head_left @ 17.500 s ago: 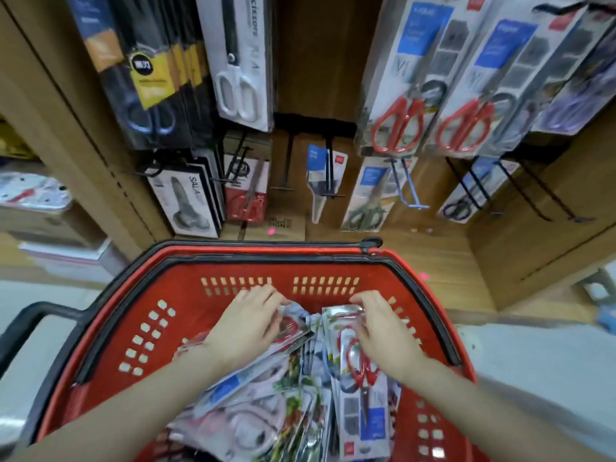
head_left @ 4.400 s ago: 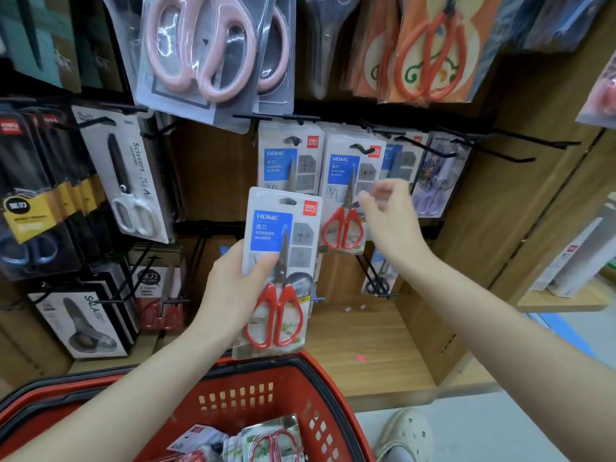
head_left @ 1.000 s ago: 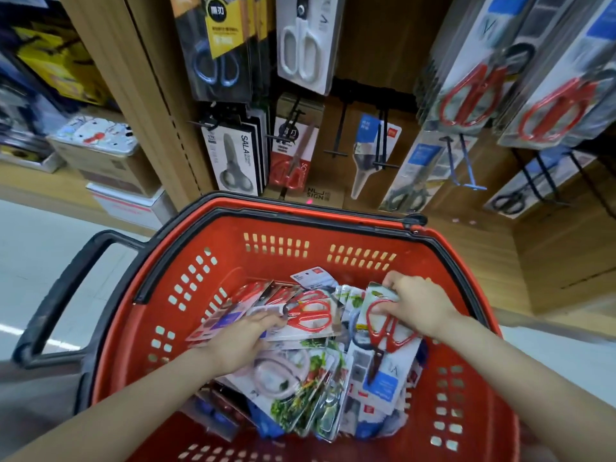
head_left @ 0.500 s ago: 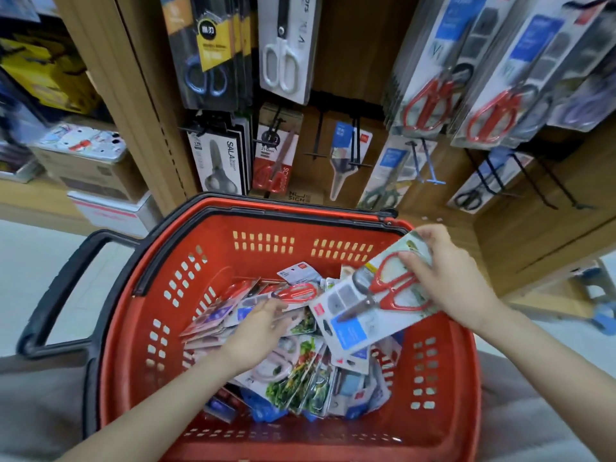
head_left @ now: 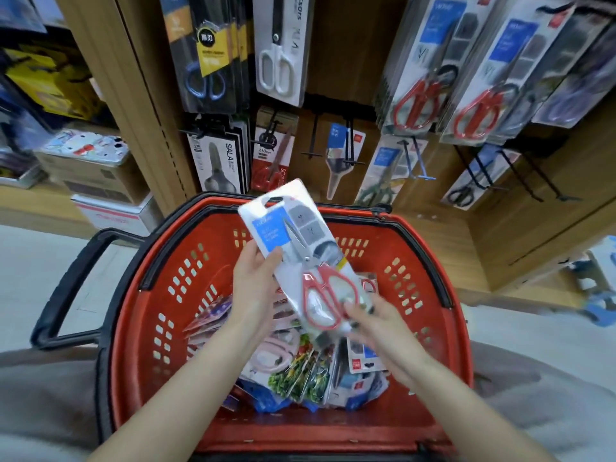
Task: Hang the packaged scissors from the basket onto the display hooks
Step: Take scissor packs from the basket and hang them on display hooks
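Observation:
A white pack of red-handled scissors (head_left: 301, 258) is held up over the red basket (head_left: 160, 315), its hang hole pointing toward the shelf. My left hand (head_left: 255, 288) grips its left edge, thumb on the front. My right hand (head_left: 380, 323) is blurred and touches the pack's lower end by the handles; its grip is unclear. Several more scissor packs (head_left: 300, 365) lie piled in the basket. Matching red-handled packs (head_left: 423, 78) hang on hooks at the upper right.
Black display hooks (head_left: 483, 171) stick out of the wooden panel, some holding other scissor packs (head_left: 220, 161). The basket's black handle (head_left: 63, 291) juts left. Boxes (head_left: 90, 171) sit on a low shelf at left. A blue item (head_left: 600, 305) lies on the floor at right.
The pack has risen out of the basket and turned upright. My left hand left the pile and took the pack's left edge. My right hand slid down to its lower end.

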`<action>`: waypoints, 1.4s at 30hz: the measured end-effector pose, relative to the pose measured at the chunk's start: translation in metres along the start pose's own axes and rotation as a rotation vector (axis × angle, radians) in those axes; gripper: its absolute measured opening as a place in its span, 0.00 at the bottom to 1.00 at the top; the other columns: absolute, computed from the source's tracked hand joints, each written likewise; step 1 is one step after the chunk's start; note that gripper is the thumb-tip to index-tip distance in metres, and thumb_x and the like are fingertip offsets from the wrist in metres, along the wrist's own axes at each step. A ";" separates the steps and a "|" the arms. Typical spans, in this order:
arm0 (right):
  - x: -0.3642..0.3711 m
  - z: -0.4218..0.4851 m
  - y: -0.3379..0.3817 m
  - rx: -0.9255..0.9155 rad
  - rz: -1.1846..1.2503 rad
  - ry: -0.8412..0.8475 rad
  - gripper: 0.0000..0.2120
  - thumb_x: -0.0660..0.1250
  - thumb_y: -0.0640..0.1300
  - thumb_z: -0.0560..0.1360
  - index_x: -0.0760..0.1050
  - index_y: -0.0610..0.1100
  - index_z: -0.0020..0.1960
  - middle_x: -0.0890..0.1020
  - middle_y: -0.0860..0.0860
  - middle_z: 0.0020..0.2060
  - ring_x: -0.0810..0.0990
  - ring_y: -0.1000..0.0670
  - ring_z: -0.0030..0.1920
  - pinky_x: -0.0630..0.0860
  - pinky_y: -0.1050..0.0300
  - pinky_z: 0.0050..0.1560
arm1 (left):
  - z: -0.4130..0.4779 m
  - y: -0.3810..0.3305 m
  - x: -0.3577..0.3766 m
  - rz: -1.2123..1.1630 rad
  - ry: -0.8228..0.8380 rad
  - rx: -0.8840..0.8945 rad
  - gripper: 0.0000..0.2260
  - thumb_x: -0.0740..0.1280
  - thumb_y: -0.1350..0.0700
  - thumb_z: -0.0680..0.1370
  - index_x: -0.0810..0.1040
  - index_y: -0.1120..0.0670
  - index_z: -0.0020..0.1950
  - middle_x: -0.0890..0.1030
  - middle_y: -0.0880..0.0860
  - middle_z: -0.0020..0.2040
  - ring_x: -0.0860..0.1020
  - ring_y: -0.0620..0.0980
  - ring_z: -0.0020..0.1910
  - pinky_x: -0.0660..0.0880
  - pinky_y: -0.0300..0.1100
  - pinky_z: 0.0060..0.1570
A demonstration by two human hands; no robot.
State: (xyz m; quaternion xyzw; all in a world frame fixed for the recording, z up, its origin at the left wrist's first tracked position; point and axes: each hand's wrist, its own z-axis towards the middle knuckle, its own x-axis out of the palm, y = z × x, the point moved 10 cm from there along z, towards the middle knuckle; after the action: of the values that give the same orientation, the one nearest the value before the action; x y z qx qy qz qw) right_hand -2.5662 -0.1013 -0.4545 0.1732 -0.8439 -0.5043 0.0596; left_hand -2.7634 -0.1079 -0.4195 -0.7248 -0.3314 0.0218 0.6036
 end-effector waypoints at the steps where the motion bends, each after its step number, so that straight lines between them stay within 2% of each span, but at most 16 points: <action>1: 0.010 -0.002 -0.006 0.001 -0.092 0.039 0.15 0.64 0.47 0.77 0.73 0.42 0.61 0.83 0.45 0.53 0.83 0.47 0.51 0.79 0.50 0.57 | -0.002 -0.007 0.003 0.055 0.025 0.035 0.07 0.62 0.62 0.80 0.78 0.53 0.54 0.84 0.52 0.50 0.82 0.55 0.50 0.78 0.52 0.48; 4: 0.032 -0.001 -0.007 -0.065 -0.218 0.068 0.11 0.61 0.54 0.78 0.74 0.48 0.52 0.82 0.51 0.47 0.82 0.52 0.51 0.78 0.52 0.57 | -0.016 -0.012 0.016 0.248 0.155 0.089 0.08 0.64 0.59 0.79 0.78 0.50 0.56 0.84 0.50 0.51 0.83 0.51 0.50 0.79 0.50 0.49; 6: 0.041 0.000 0.000 -0.120 -0.238 0.067 0.05 0.58 0.50 0.80 0.70 0.53 0.47 0.79 0.57 0.42 0.79 0.66 0.46 0.76 0.65 0.53 | -0.021 -0.009 0.013 0.349 0.171 0.106 0.10 0.65 0.59 0.79 0.77 0.48 0.58 0.83 0.48 0.52 0.82 0.48 0.51 0.79 0.45 0.50; 8: 0.051 -0.002 0.010 -0.180 -0.341 0.104 0.07 0.55 0.46 0.82 0.68 0.54 0.46 0.76 0.59 0.39 0.75 0.72 0.40 0.70 0.74 0.45 | -0.019 -0.011 0.000 0.403 0.134 0.123 0.10 0.65 0.60 0.78 0.76 0.47 0.56 0.83 0.48 0.51 0.82 0.46 0.49 0.79 0.44 0.48; 10: 0.062 0.000 0.012 -0.229 -0.455 0.207 0.07 0.54 0.47 0.82 0.70 0.55 0.51 0.78 0.60 0.44 0.75 0.69 0.46 0.69 0.72 0.48 | -0.014 -0.020 -0.014 0.425 0.100 0.129 0.09 0.64 0.59 0.78 0.76 0.49 0.57 0.83 0.49 0.49 0.83 0.43 0.45 0.79 0.38 0.41; 12: 0.062 0.013 0.013 -0.290 -0.585 0.239 0.11 0.54 0.49 0.82 0.69 0.54 0.62 0.77 0.60 0.56 0.75 0.64 0.56 0.71 0.64 0.59 | -0.008 -0.032 -0.028 0.458 0.073 0.160 0.09 0.64 0.60 0.79 0.76 0.50 0.56 0.83 0.47 0.47 0.82 0.39 0.42 0.76 0.31 0.36; 14: 0.053 0.037 0.018 -0.326 -0.727 0.162 0.20 0.56 0.50 0.81 0.63 0.49 0.72 0.72 0.55 0.66 0.71 0.56 0.65 0.67 0.56 0.68 | -0.001 -0.042 -0.040 0.497 0.058 0.187 0.09 0.64 0.61 0.79 0.77 0.48 0.54 0.83 0.45 0.45 0.82 0.39 0.41 0.75 0.30 0.35; 18: 0.058 0.089 -0.008 -0.281 -0.935 0.164 0.29 0.63 0.47 0.79 0.56 0.44 0.76 0.63 0.48 0.74 0.62 0.49 0.73 0.58 0.56 0.72 | 0.011 -0.048 -0.068 0.497 -0.005 0.173 0.09 0.65 0.60 0.78 0.78 0.46 0.53 0.84 0.44 0.46 0.83 0.40 0.43 0.76 0.31 0.37; 20: 0.070 0.110 -0.026 -0.269 -1.026 0.201 0.32 0.65 0.47 0.78 0.54 0.44 0.77 0.59 0.47 0.76 0.57 0.49 0.75 0.53 0.56 0.75 | 0.015 -0.047 -0.081 0.492 -0.042 0.155 0.10 0.65 0.60 0.78 0.79 0.47 0.53 0.84 0.46 0.48 0.83 0.42 0.44 0.77 0.35 0.40; 22: 0.079 0.127 -0.039 -0.266 -1.115 0.223 0.34 0.65 0.49 0.77 0.52 0.45 0.77 0.56 0.47 0.77 0.52 0.48 0.77 0.48 0.54 0.76 | 0.017 -0.043 -0.093 0.488 -0.075 0.116 0.08 0.65 0.60 0.78 0.79 0.47 0.52 0.85 0.49 0.48 0.84 0.47 0.45 0.80 0.45 0.44; 26: 0.084 0.156 -0.052 -0.192 -1.229 0.254 0.37 0.64 0.57 0.76 0.53 0.45 0.77 0.56 0.47 0.77 0.50 0.46 0.77 0.46 0.48 0.76 | 0.021 -0.041 -0.114 0.488 -0.138 0.087 0.08 0.66 0.59 0.78 0.80 0.47 0.52 0.85 0.50 0.47 0.84 0.50 0.45 0.80 0.53 0.49; 29: 0.082 0.167 -0.056 -0.140 -1.242 0.279 0.41 0.66 0.63 0.72 0.55 0.47 0.77 0.60 0.48 0.75 0.56 0.46 0.75 0.54 0.49 0.75 | 0.024 -0.039 -0.122 0.488 -0.145 0.066 0.08 0.66 0.58 0.78 0.80 0.47 0.52 0.85 0.50 0.48 0.84 0.51 0.45 0.80 0.55 0.49; 31: 0.077 0.169 -0.050 -0.128 -1.202 0.251 0.40 0.69 0.63 0.69 0.60 0.49 0.75 0.67 0.48 0.72 0.61 0.46 0.72 0.62 0.51 0.70 | 0.026 -0.036 -0.127 0.497 -0.157 0.062 0.08 0.66 0.58 0.78 0.80 0.48 0.53 0.85 0.50 0.48 0.84 0.51 0.45 0.79 0.55 0.49; 33: 0.076 0.167 -0.044 -0.128 -1.209 0.244 0.37 0.71 0.61 0.69 0.64 0.50 0.73 0.71 0.49 0.69 0.62 0.46 0.71 0.65 0.51 0.67 | 0.028 -0.034 -0.129 0.515 -0.166 0.063 0.08 0.66 0.59 0.78 0.80 0.49 0.53 0.85 0.50 0.48 0.84 0.50 0.46 0.79 0.55 0.51; 38: 0.081 0.147 -0.013 -0.356 -1.441 0.172 0.22 0.66 0.49 0.77 0.69 0.53 0.69 0.75 0.52 0.65 0.68 0.47 0.64 0.74 0.51 0.58 | 0.031 -0.025 -0.129 0.531 -0.173 0.045 0.11 0.65 0.60 0.78 0.80 0.44 0.51 0.84 0.46 0.49 0.82 0.47 0.50 0.78 0.49 0.52; 42: 0.060 0.122 0.022 -0.489 -1.439 0.119 0.17 0.62 0.54 0.78 0.72 0.54 0.66 0.79 0.54 0.57 0.71 0.49 0.55 0.75 0.54 0.52 | 0.032 -0.023 -0.125 0.650 -0.182 0.059 0.10 0.64 0.60 0.78 0.76 0.44 0.51 0.81 0.43 0.49 0.80 0.46 0.50 0.76 0.45 0.51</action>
State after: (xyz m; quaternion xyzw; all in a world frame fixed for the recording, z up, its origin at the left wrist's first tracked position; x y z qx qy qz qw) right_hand -2.6606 -0.0121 -0.4987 0.6894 -0.3825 -0.5811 -0.2018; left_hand -2.8851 -0.1421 -0.4543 -0.7700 -0.1345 0.2873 0.5536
